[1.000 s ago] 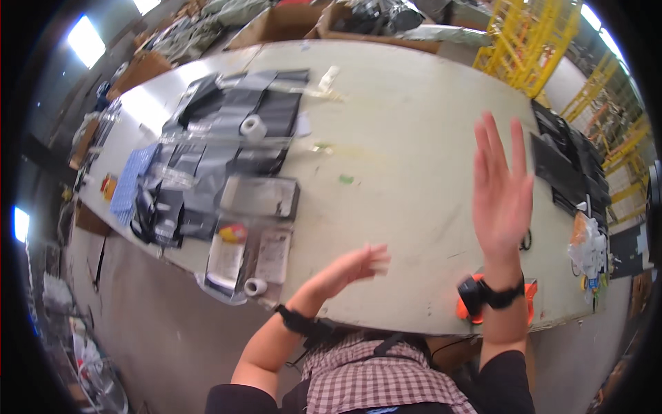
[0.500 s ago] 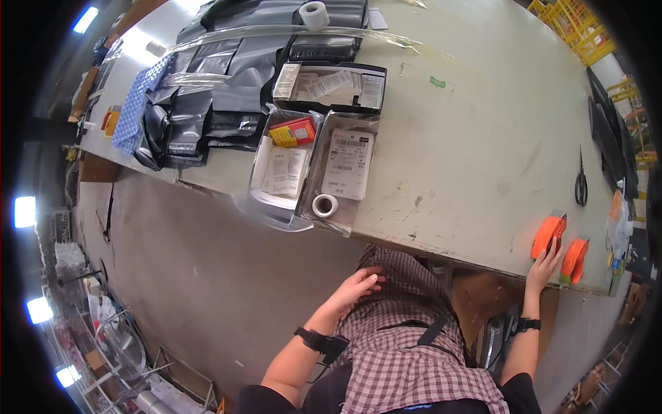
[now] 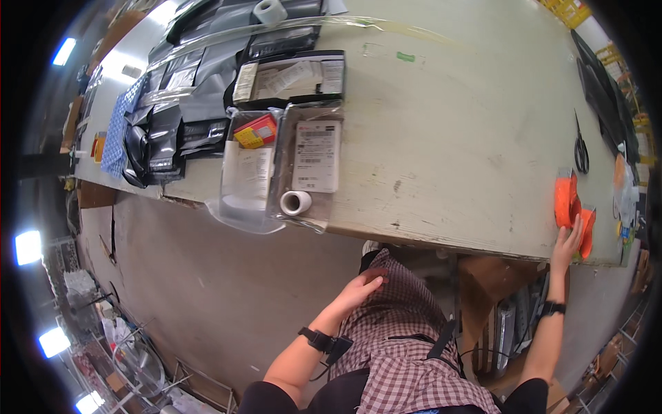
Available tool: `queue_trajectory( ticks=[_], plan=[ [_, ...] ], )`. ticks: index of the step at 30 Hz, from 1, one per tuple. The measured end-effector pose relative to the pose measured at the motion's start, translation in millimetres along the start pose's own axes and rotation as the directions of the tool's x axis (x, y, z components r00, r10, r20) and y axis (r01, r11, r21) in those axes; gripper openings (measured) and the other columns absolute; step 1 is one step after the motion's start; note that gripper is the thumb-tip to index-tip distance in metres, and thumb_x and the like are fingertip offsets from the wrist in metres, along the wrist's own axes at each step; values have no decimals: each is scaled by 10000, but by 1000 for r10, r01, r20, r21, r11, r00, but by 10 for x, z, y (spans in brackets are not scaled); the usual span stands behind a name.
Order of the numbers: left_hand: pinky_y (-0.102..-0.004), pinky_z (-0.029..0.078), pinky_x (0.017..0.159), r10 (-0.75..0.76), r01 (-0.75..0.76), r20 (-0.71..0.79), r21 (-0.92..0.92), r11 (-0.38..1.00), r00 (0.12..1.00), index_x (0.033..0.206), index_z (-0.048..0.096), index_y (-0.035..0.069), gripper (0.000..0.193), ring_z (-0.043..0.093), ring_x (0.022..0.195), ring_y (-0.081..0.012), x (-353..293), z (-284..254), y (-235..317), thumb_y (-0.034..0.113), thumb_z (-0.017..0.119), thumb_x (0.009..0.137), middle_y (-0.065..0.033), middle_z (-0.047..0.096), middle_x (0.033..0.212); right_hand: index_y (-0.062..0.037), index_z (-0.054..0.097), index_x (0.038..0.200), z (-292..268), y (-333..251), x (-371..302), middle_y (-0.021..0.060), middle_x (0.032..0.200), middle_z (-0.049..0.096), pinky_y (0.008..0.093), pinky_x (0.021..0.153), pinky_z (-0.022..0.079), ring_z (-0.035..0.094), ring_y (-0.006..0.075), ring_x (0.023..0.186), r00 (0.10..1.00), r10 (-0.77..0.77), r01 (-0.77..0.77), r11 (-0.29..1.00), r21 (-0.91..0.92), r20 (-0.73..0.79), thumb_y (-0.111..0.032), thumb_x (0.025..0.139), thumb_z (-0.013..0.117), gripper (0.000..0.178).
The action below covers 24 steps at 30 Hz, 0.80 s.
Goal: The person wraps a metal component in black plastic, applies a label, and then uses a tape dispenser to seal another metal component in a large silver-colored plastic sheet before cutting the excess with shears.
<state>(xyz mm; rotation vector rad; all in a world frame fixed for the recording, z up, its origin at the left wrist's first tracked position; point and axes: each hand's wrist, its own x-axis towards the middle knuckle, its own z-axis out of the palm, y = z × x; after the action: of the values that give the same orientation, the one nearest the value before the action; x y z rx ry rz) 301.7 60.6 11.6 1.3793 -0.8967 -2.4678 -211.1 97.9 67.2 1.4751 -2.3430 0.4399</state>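
Note:
My right hand (image 3: 567, 243) is at the right end of the table. Its fingers are stretched out, with the fingertips at the near end of an orange tape dispenser (image 3: 565, 200). Just to the right, partly behind those fingers, stands a second orange tape dispenser (image 3: 587, 233). Neither dispenser looks lifted off the tabletop. In front of my checked apron (image 3: 407, 331), my left hand (image 3: 360, 288) hovers with loosely bent fingers and nothing visible in them. Black scissors (image 3: 581, 148) lie beyond the dispensers.
Left of centre, clear bins (image 3: 227, 183) hold labels, a red-and-yellow box (image 3: 255, 131) and a white roll (image 3: 295, 202). Behind them sits a black box (image 3: 334, 62) of slips. Grey plastic mailers (image 3: 165, 138) spread leftward. The table edge (image 3: 441, 247) runs in front of me.
The view has shifted, so the tabletop things appear elsewhere in the picture. My right hand has slid slightly toward the near end of the first dispenser. My left hand stays by the apron.

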Motion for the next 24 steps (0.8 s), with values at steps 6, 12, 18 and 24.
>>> queue_trajectory(
  ticks=[6, 12, 18, 24],
  plan=[
    [-276, 394, 859, -30, 0, 130, 224, 975, 991, 1283, 400, 21, 493, 509, 985, -146, 371, 727, 4, 331, 469, 906, -80, 542, 1138, -16, 452, 1178, -748, 156, -1931, 171, 1264, 418, 387, 1000, 302, 388, 335, 1194, 959, 120, -177, 961, 212, 257, -55, 850, 477, 332],
    [-263, 418, 812, -124, 30, 175, 462, 887, 977, 1230, 464, 37, 426, 528, 919, -123, 691, 1780, -101, 302, 495, 898, -66, 572, 1082, 3, 609, 980, -1246, 1405, -4397, 121, 826, 645, 307, 686, 497, 633, 205, 730, 324, 618, -907, 418, 50, 716, -77, 826, 542, 186],
    [-252, 435, 748, -174, 116, 25, 652, 750, 984, 1172, 509, 43, 369, 553, 812, -111, 1290, 3034, -814, 254, 524, 870, -55, 606, 1007, 11, 574, 1024, -1164, 2432, -5168, 77, 879, 633, 245, 674, 482, 606, 145, 752, 98, 706, -943, -159, 291, 701, -84, 862, 519, 195],
    [-264, 442, 732, -279, -76, 311, 780, 621, 908, 1131, 522, 33, 360, 572, 848, -152, 1589, 4567, -1746, 191, 586, 814, -74, 613, 993, 16, 566, 1017, -851, 2787, -5496, 103, 898, 623, 267, 720, 489, 606, 163, 855, 89, 654, -871, -315, 378, 751, -102, 845, 556, 209]
  ],
)
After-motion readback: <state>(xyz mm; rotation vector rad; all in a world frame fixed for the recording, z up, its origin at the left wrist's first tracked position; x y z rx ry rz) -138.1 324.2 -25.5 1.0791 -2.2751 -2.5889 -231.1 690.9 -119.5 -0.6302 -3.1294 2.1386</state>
